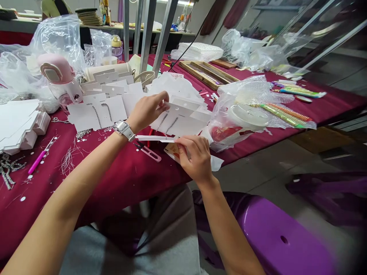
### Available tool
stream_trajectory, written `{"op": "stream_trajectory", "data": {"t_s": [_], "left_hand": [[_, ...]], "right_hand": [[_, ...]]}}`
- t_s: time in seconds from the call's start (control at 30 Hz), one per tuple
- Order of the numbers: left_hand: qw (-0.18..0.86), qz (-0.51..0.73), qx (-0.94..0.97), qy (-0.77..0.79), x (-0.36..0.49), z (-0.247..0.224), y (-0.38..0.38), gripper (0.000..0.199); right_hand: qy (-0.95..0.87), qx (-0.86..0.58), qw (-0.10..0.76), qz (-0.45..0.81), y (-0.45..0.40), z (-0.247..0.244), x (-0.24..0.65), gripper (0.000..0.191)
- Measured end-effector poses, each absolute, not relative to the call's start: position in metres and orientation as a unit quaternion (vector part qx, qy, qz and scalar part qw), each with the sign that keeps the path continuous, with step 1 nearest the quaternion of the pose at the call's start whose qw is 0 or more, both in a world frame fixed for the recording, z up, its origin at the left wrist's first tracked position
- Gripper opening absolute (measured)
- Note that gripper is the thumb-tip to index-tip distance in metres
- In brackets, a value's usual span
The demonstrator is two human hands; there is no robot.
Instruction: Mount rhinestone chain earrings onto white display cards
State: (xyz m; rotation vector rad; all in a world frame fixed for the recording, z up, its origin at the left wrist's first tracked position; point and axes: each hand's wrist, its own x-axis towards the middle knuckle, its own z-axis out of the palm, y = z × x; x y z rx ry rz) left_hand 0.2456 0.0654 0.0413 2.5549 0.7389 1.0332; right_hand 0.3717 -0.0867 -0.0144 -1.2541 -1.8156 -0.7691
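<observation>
My right hand (196, 154) is closed on a white card (155, 138), seen nearly edge-on and extending left from my fingers. My left hand (150, 109), with a white watch (124, 130) at the wrist, has its fingers curled together at the left edge of a white earring card (186, 121). Whatever is between those fingertips, if anything, is hidden. Two silver chain strands hang on that card. Another printed card (99, 114) to the left bears two similar strands. Pink-handled thread snips (149, 152) lie just below the held card.
White card stacks (20, 124), silver chains (10, 168) and a magenta-handled tool (38, 161) are at left. A pink-lidded bottle (59, 76) stands behind. Right of my hands is a lidded cup (243, 120) in plastic. Metal posts (147, 36) rise behind; a purple stool (281, 236) stands at right.
</observation>
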Motion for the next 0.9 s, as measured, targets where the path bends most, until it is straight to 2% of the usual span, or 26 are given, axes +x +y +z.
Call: {"op": "stream_trajectory", "data": {"t_s": [0.17, 0.33, 0.43, 0.6, 0.7, 0.77, 0.83, 0.9], "left_hand": [[0.2, 0.424, 0.841, 0.271, 0.218, 0.085, 0.058, 0.009], [0.21, 0.471, 0.806, 0.29, 0.159, 0.124, 0.045, 0.012], [0.156, 0.484, 0.794, 0.333, 0.125, 0.129, 0.03, 0.018], [0.132, 0.508, 0.743, 0.417, 0.084, 0.12, 0.008, 0.019], [0.137, 0.52, 0.723, 0.435, 0.067, 0.113, 0.001, 0.019], [0.15, 0.529, 0.714, 0.433, 0.059, 0.109, -0.003, 0.018], [0.153, 0.54, 0.711, 0.423, 0.055, 0.104, -0.005, 0.018], [0.156, 0.543, 0.717, 0.408, 0.053, 0.1, -0.006, 0.019]], "right_hand": [[-0.707, -0.496, 0.402, -0.305, -0.085, -0.013, 0.375, 0.019], [-0.678, -0.526, 0.424, -0.289, -0.068, -0.004, 0.384, 0.009], [-0.65, -0.581, 0.431, -0.235, -0.043, 0.003, 0.39, 0.012], [-0.616, -0.672, 0.381, -0.156, 0.001, 0.012, 0.391, 0.021], [-0.593, -0.704, 0.363, -0.143, 0.011, 0.015, 0.384, 0.033], [-0.576, -0.697, 0.4, -0.152, 0.009, 0.018, 0.373, 0.039], [-0.584, -0.65, 0.471, -0.118, 0.003, 0.022, 0.357, 0.035], [-0.629, -0.565, 0.533, 0.012, -0.004, 0.025, 0.336, 0.03]]}}
